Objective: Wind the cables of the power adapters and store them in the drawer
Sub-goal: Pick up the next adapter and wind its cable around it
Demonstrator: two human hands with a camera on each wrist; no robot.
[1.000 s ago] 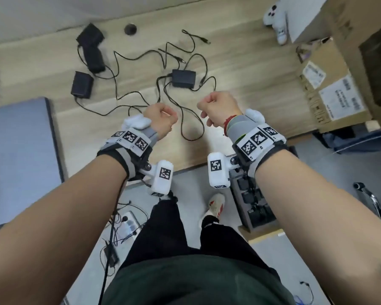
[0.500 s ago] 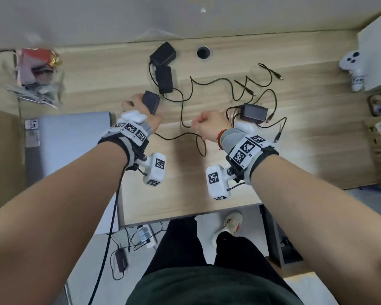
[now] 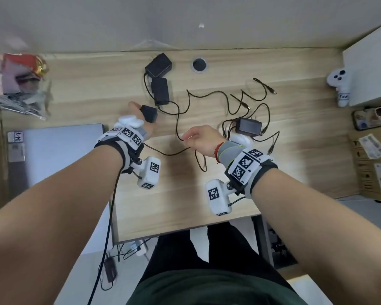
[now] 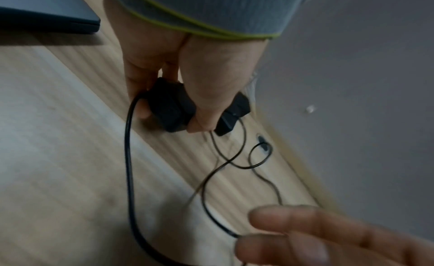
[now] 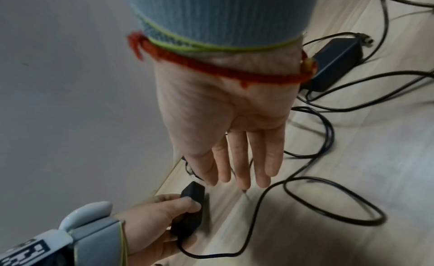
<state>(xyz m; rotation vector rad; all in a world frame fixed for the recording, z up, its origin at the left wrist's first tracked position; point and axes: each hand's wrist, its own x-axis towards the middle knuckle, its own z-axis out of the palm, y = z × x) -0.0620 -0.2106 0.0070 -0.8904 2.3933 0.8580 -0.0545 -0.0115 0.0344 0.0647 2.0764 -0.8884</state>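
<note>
— Four adapters lie on the desk [image 3: 207, 194], cables tangled. Which one is being worked?

— One small adapter [image 3: 149, 113], near the left edge beside the laptop [image 3: 59, 150]. The left hand [image 3: 141, 119] grips it, thumb and fingers curled round the block. Its cable [image 3: 169, 153] trails right, where the right hand [image 3: 204, 137] seems to pinch it (the other fingers straight).

— How will it handle?

— Block probably light and rigid, easy to hold by its sides. Cable thin and limp; it looks likely to snag on the others, so take it close to the block and feed it in loops.

— And the rest?

— Two adapters [image 3: 160, 77] at the back by the grommet [image 3: 199, 64], another [image 3: 250, 126] just beyond the right wrist. No drawer in view.
</note>
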